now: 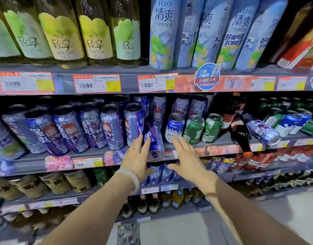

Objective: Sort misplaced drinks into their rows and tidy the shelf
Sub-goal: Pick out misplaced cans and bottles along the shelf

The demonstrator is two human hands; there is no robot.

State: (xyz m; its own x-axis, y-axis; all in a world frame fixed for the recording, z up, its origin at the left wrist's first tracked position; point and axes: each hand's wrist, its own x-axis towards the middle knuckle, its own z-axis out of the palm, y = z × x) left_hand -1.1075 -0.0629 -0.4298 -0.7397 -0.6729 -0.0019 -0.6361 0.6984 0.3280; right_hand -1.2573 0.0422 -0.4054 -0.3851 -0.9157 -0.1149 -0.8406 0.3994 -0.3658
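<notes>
Both my arms reach out: left hand [137,156], fingers straight, touches a toppled purple can [154,140]; right hand [185,156] open, empty. Next, stand it upright.

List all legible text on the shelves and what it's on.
"RIO 清爽": tall blue cans, top shelf.
"轻享": green-labelled bottles, top shelf.
"大罐新上市": round shelf tag.
"RIO": purple can, middle shelf.
Price tags and other can labels: too blurred.
</notes>
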